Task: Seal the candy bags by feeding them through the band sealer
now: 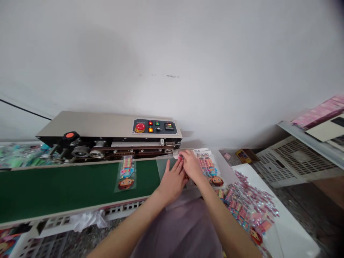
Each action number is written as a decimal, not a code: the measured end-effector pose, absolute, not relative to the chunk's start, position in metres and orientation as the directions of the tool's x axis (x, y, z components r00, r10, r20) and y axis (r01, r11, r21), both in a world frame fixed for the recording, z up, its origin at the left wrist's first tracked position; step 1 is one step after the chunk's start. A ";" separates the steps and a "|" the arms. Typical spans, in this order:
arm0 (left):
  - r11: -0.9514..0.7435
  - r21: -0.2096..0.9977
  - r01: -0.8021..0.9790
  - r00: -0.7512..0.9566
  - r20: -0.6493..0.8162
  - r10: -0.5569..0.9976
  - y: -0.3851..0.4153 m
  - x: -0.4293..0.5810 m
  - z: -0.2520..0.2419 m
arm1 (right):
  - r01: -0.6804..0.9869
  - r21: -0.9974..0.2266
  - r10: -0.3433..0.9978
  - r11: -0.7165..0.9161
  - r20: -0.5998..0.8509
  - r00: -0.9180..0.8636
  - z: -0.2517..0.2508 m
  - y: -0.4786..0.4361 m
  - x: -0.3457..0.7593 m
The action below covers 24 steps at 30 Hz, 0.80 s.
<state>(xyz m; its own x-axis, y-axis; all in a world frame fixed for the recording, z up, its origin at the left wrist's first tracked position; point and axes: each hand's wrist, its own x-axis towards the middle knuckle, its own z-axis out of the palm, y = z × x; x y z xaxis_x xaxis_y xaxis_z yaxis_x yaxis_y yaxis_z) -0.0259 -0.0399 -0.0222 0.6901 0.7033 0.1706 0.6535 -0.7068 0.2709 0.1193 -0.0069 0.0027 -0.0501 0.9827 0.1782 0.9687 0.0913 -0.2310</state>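
My left hand (172, 181) lies flat with its fingers spread over a clear plastic bag (162, 165) at the right end of the green conveyor belt (91, 182). My right hand (191, 165) is closed, fingertips pinching a small pink packet (180, 156) near the bag's upper edge. Both hands nearly touch and hide much of the bag. Right beside them lies a stack of filled sticker bags (209, 165) with a cartoon face at the bottom. Another filled bag (126, 173) rests on the belt to the left.
Behind the belt stands a band sealing machine (107, 125) with lit buttons. Many small pink packets (258, 200) are heaped on a white table (292, 229) at right. A plastic crate (285, 161) stands beyond it. Colourful bags (24, 154) lie behind the belt at far left.
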 end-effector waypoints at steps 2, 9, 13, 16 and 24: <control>-0.711 0.258 0.654 0.694 0.170 0.700 -0.042 -0.019 -0.031 | 0.970 -0.230 0.986 0.081 0.162 -0.044 0.000 0.008 0.119; -0.689 0.220 0.690 0.663 0.188 0.724 -0.049 -0.018 -0.048 | 0.967 -0.220 0.986 0.131 0.131 -0.103 0.009 -0.006 0.133; -0.669 0.229 0.707 0.643 0.186 0.743 -0.047 -0.025 -0.044 | 0.995 -0.003 0.955 0.100 0.281 -0.095 0.008 -0.055 0.159; -0.654 0.211 0.727 0.619 0.213 0.756 -0.046 -0.031 -0.044 | 0.993 0.108 0.948 0.056 0.306 -0.087 -0.003 -0.083 0.164; -0.556 0.169 0.814 0.530 0.174 0.830 -0.047 -0.068 -0.037 | 1.000 0.017 0.945 0.020 0.327 -0.025 -0.014 -0.071 0.103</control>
